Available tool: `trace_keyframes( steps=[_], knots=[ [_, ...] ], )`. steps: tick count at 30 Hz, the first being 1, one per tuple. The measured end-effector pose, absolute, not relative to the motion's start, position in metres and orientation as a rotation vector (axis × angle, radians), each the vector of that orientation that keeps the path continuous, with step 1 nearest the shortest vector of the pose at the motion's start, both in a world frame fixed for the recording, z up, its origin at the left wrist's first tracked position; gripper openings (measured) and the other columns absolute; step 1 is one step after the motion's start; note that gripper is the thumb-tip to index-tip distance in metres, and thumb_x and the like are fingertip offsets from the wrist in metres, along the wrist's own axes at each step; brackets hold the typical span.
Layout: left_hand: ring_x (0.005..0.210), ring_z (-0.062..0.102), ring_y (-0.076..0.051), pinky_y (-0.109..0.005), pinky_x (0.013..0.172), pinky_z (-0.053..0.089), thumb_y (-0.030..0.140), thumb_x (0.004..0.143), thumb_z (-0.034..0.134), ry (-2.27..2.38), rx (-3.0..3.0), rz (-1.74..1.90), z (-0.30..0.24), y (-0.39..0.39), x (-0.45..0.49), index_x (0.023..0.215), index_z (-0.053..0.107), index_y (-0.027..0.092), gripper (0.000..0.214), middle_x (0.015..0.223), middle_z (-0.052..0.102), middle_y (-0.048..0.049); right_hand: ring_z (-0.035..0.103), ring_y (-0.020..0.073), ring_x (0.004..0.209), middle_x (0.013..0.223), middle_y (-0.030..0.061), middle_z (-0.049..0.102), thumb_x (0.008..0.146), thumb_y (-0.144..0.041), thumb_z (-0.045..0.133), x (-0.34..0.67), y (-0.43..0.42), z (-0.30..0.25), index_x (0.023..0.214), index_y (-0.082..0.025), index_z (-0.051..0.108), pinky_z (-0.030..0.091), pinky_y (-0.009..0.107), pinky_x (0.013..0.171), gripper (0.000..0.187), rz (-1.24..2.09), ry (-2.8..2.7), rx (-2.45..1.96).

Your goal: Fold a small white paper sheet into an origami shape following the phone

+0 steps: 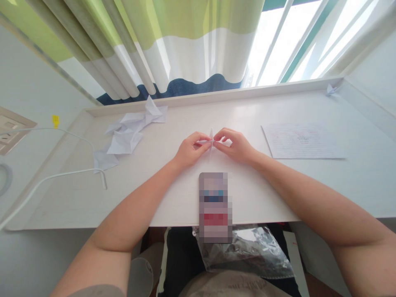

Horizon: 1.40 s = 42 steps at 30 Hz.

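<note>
Between my two hands, over the middle of the white desk, is a small piece of folded white paper (211, 134) with thin points sticking up and down. My left hand (193, 147) pinches its left side between thumb and fingers. From the right, my right hand (232, 144) pinches the same paper, the fingertips of both hands nearly meeting at its centre. Parts of the paper are hidden behind the fingers. Nearer to me than the hands, a phone-like flat object (215, 206), blurred by pixels, lies at the desk's front edge.
Several folded white paper pieces (125, 140) lie at the left of the desk (173, 198). A stack of lined paper (301, 141) is on the right, and a small folded paper (332, 89) sits in the far right corner. A white cable (62, 173) crosses the left edge. Clear plastic (247, 251) covers my lap.
</note>
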<state>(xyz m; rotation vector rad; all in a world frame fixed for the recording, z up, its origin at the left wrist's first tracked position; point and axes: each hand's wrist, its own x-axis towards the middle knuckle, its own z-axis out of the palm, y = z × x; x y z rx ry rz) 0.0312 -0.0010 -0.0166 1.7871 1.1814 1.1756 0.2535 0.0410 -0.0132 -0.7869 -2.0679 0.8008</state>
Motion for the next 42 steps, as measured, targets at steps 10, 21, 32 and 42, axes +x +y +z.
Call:
trace_keyframes(
  steps=[10,21,32,42],
  knots=[
    [0.119,0.074,-0.024,-0.037,0.098,0.06,0.046,0.088,0.086,1.174,1.765,1.108,-0.0124,-0.003,0.0292,0.111,0.076,0.022,0.034,0.124,0.08,-0.0101,0.073,0.0227,0.093,0.101,0.0052,0.079,0.096,-0.038,0.071,0.253,0.0412,-0.0148,0.098,-0.025,0.072,0.062,0.044,0.084,0.013,0.803,-2.045,-0.785],
    [0.121,0.076,-0.024,-0.043,0.106,0.063,0.039,0.091,0.082,1.108,1.68,1.202,-0.0184,-0.0025,0.0294,0.111,0.074,0.02,0.028,0.139,0.073,-0.0137,0.074,0.0225,0.091,0.101,0.0063,0.079,0.098,-0.032,0.071,0.2542,0.0416,-0.0128,0.108,-0.027,0.082,0.063,0.043,0.084,0.016,0.751,-2.082,-0.773],
    [0.115,0.077,-0.021,-0.036,0.1,0.064,0.048,0.094,0.08,1.115,1.679,1.231,-0.0178,0.0005,0.0296,0.129,0.067,0.025,0.044,0.154,0.064,-0.0137,0.072,0.0209,0.088,0.099,0.0058,0.078,0.101,-0.031,0.068,0.2544,0.0408,-0.0145,0.107,-0.027,0.086,0.062,0.039,0.081,0.019,0.743,-2.098,-0.724],
    [0.097,0.076,-0.021,-0.036,0.095,0.058,0.053,0.095,0.078,1.319,1.749,1.209,-0.0112,-0.0008,0.0292,0.097,0.08,0.021,0.032,0.1,0.084,-0.0059,0.071,0.0195,0.083,0.093,0.0055,0.078,0.1,-0.033,0.068,0.2536,0.0406,-0.0132,0.098,-0.023,0.081,0.061,0.038,0.079,0.016,0.763,-2.085,-0.759]
  ],
)
